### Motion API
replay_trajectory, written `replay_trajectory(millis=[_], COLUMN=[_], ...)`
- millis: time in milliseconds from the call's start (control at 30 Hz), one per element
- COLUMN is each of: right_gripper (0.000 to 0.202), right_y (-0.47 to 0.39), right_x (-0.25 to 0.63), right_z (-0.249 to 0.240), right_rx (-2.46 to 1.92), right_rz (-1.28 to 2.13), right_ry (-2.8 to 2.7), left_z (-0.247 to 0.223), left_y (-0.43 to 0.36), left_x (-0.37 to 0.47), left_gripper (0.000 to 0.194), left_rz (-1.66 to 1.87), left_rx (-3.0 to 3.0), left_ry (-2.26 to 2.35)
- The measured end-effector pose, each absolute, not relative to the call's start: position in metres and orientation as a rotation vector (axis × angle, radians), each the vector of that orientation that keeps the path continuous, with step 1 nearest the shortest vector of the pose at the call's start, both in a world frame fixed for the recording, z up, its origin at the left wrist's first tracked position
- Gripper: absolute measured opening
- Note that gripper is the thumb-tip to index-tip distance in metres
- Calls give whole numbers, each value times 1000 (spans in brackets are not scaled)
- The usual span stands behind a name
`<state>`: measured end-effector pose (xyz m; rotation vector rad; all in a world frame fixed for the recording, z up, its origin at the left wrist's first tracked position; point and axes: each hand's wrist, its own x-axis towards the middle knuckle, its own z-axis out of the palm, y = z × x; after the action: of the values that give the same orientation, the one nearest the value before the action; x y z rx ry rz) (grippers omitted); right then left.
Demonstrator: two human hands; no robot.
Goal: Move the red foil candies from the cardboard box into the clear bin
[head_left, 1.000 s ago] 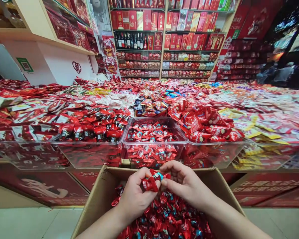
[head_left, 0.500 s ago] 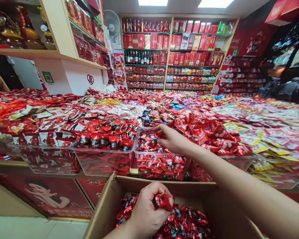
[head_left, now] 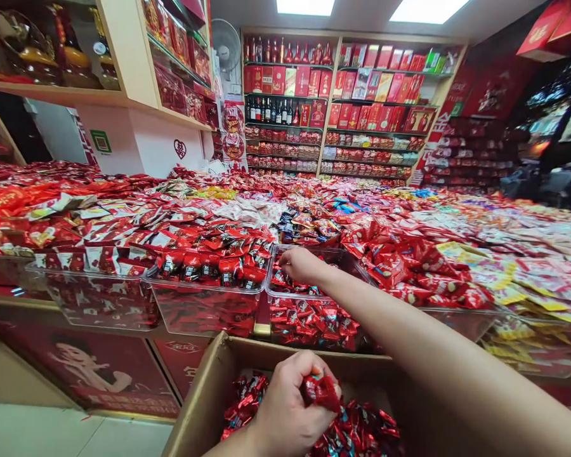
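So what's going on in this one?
A person's left hand holds at least one red-wrapped sweet over an open cardboard box containing more sweets. The right hand is at the top of a clear bin of red-wrapped sweets; whether it grips any is unclear.

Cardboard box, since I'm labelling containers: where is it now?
Head view, bottom centre: the box sits under the left hand, below the clear tub under the right hand.

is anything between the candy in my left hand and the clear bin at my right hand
Yes: the carton's far wall stands between the candy in the left hand and the clear bin. The right hand also partly covers the bin's opening.
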<state>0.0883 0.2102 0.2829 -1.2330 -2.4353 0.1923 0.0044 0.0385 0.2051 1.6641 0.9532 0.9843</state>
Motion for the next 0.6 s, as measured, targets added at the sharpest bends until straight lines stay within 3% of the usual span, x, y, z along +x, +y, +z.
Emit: replay_trajectory(millis=[233, 400, 600], right_gripper=[18, 13, 15], right_y=[130, 46, 44], right_x=[114, 140, 162], right_z=[305, 260, 220], right_rx=[-1001, -975, -978], right_rz=[160, 729, 1157], right_ry=[-2147, -2104, -1714], left_z=[209, 204, 200], left_y=[45, 49, 44], left_x=[8, 7, 12], left_gripper=[8, 11, 24], left_rz=[906, 1014, 897], left_rx=[1236, 1483, 1368], left_ry=[967, 938, 851])
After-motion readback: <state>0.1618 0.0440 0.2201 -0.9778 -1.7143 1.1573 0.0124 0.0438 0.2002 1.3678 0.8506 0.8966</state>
